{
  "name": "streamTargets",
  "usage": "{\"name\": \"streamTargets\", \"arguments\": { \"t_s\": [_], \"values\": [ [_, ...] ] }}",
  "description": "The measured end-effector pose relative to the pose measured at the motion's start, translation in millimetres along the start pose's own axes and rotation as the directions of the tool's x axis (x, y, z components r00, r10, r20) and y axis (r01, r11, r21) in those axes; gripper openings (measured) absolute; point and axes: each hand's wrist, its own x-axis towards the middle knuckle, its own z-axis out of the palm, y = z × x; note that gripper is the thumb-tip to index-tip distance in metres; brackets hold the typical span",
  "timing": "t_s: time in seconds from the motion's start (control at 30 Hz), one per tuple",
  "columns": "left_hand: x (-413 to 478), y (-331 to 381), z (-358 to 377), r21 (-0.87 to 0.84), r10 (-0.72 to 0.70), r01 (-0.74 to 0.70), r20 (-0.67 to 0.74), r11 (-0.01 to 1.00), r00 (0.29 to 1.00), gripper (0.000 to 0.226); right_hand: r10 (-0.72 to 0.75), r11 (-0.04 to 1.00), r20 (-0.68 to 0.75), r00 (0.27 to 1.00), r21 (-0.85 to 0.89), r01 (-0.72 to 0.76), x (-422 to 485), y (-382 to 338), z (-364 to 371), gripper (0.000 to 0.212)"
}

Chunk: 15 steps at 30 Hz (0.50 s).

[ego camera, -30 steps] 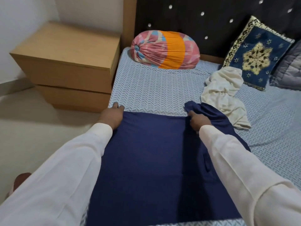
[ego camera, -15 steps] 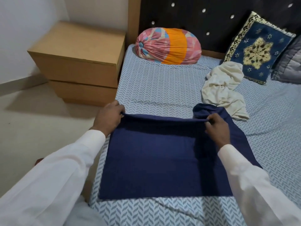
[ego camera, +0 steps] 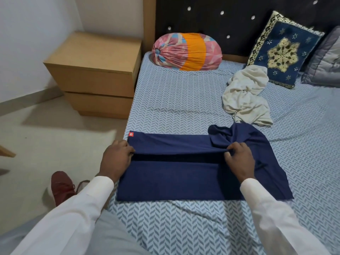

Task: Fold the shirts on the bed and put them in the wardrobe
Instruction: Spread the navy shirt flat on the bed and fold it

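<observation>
On the head view I've got the navy shirt flat at the near edge of the bed, with my left hand and right hand each pinching an end of its raised fold. It's only mid-fold, the cream shirt lies crumpled beyond it, and no wardrobe is in sight. Against half a second ago, both hands have drawn that fold toward me, baring a red tag at the far-left corner.

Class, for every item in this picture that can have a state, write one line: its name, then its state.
navy shirt: partly folded, lying flat
cream shirt: crumpled, unfolded
left hand: pinches the navy shirt's fold
right hand: pinches the navy shirt's fold
bedside drawers: closed
blue cushion: propped against the headboard
</observation>
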Motion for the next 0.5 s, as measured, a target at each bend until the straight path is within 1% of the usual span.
{"name": "streamTargets", "arguments": {
  "t_s": [0.07, 0.17, 0.2, 0.27, 0.33, 0.37, 0.4, 0.43, 0.5],
  "values": [
    [-6, 1, 1, 0.037, -0.018, 0.018, -0.003, 0.999, 1.000, 0.016, 0.019, 1.000, 0.020, 1.000, -0.016, -0.019, -2, 2, 0, 0.012],
    [-16, 6, 2, 0.109, -0.058, 0.057, 0.005, 0.992, 0.998, 0.014, 0.011, 0.996, 0.064, 0.998, -0.088, -0.005, -6, 0, 5, 0.014],
    [-18, 8, 1, 0.139, -0.077, 0.076, 0.001, 0.987, 0.997, 0.013, 0.001, 0.995, 0.054, 0.999, -0.100, 0.005, -8, -2, 7, 0.015],
    [-19, 17, 2, 0.171, -0.140, 0.140, -0.010, 0.975, 0.990, 0.016, -0.024, 0.995, -0.022, 0.999, -0.097, 0.022, -10, -7, 10, 0.020],
    [-16, 30, 8, 0.168, -0.206, 0.205, -0.011, 0.964, 0.978, 0.036, -0.064, 0.991, -0.099, 0.993, -0.124, 0.051, -8, -13, 14, 0.025],
    [-14, 38, 11, 0.142, -0.223, 0.220, 0.001, 0.965, 0.975, 0.049, -0.098, 0.984, -0.108, 0.989, -0.160, 0.080, -6, -18, 18, 0.028],
    [-11, 49, 16, 0.091, -0.208, 0.204, 0.031, 0.975, 0.978, 0.060, -0.138, 0.971, -0.086, 0.987, -0.210, 0.117, -4, -21, 23, 0.033],
    [-9, 61, 20, 0.022, -0.164, 0.162, 0.080, 0.986, 0.983, 0.068, -0.179, 0.949, -0.031, 0.983, -0.271, 0.164, -1, -26, 30, 0.040],
    [-3, 90, 29, -0.113, -0.021, 0.049, 0.232, 0.992, 0.973, 0.081, -0.206, 0.888, 0.131, 0.970, -0.392, 0.242, 10, -35, 42, 0.058]
  ]
}}
